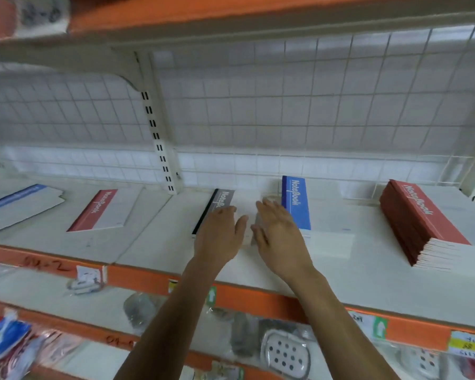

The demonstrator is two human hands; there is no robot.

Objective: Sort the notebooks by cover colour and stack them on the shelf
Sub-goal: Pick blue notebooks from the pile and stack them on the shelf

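Head view: grey notebook lying flat at mid-frame on the shelf.

A: What do the two grips show?

B: Left grip and right grip are both released, fingers straight, spread side by side over the notebook's white cover. Neither clasps anything. Whether the palms press the cover or hover just above it cannot be told through the blur.

A: And the other colours?

B: Blue notebook lies just right of the right grip. The red stack sits at far right. A single red notebook lies left of centre, well apart.

A: How should the grey one handle?

B: Probably light, thin and somewhat flexible, with a smooth cover that slides readily on the shelf. It is judged best taken along the black spine edge, its stiffest line, or pinched at the near short edge with a thumb beneath. Held by one corner, it would likely droop.
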